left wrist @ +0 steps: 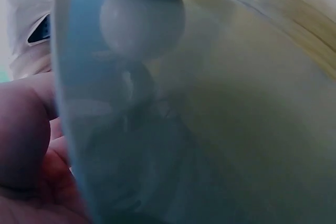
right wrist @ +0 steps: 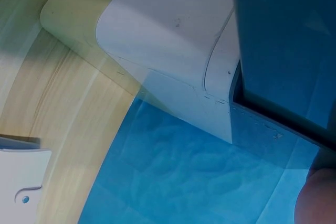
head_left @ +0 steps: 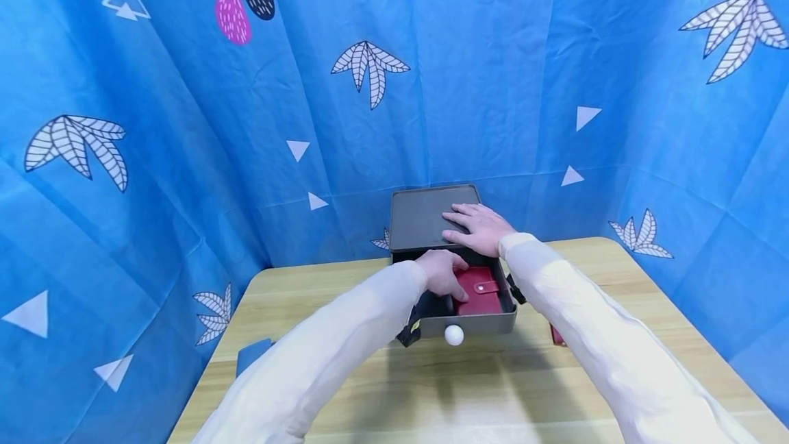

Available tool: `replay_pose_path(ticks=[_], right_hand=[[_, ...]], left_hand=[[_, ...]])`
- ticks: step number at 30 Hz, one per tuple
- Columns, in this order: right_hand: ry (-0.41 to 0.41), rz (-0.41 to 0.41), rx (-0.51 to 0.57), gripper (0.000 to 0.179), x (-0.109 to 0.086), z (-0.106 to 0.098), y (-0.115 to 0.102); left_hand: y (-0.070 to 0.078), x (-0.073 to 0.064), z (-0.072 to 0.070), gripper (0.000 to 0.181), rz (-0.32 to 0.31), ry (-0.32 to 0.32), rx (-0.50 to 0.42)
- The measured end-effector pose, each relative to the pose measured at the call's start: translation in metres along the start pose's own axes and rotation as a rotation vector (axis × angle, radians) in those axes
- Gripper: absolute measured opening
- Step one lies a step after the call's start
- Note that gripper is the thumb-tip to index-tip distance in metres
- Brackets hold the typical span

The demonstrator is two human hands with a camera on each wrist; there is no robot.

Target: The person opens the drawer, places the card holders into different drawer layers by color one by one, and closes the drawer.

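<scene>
Left hand part-curled at the left edge of a red, rectangular snap-strap wallet; whether it's pinching, can't tell! The wallet lies inside an open, dark grey rectangular box. Right hand, fingers spread, holding nothing, rests on the raised flat grey lid.

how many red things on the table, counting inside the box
2: a red case in the open box, and a red item on the table, partly behind the right sleeve. More could be hidden.
</scene>
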State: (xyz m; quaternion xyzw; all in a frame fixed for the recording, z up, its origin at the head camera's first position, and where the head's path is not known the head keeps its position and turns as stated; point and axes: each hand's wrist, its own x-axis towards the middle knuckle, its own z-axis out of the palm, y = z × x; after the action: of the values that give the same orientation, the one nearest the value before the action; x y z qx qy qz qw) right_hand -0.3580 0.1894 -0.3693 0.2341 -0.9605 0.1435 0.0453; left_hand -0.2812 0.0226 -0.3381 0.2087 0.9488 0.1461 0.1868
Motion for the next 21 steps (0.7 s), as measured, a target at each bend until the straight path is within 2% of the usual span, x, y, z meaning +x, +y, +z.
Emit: replay_pose_path(ticks=[8,16,21], right_hand=[[0.006,-0.012,-0.009,0.068,0.000,0.000,0.001],[-0.008,-0.007,-0.005,0.070,0.001,-0.001,0.001],[-0.011,-0.005,-0.006,0.071,0.001,0.001,0.001]], left_hand=[[-0.010,-0.008,-0.013,0.060,0.057,0.039,-0.004],[-0.024,-0.013,-0.034,0.054,0.089,0.034,-0.190],[-0.036,-0.010,-0.046,0.048,0.158,0.157,-0.079]])
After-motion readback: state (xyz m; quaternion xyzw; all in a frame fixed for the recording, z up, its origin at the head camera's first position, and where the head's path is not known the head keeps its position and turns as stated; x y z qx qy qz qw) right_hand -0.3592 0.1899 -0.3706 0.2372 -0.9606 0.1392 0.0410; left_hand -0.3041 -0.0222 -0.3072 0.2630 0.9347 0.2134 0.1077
